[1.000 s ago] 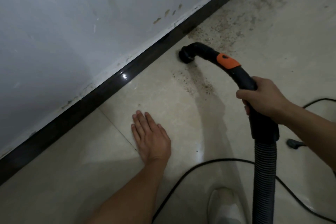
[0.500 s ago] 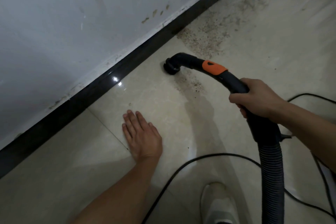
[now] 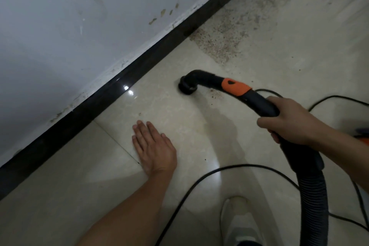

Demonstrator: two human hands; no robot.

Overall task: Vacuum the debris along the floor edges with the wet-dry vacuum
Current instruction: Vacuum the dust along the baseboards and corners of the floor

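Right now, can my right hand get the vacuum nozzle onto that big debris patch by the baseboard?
Probably yes. The right hand grips the handle, the nozzle sits short of the debris patch, and only bare tile lies between them. The left hand rests flat, clear of that path.

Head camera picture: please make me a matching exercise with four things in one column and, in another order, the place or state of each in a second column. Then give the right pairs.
Column A
1. left hand
2. right hand
3. nozzle
4. large debris patch

Column B
a. grips the black vacuum handle
b. lies against the black baseboard, beyond the nozzle
c. rests flat, fingers straight, on the tile floor
d. points down at the floor, apart from the baseboard

Pairs: 1-c, 2-a, 3-d, 4-b
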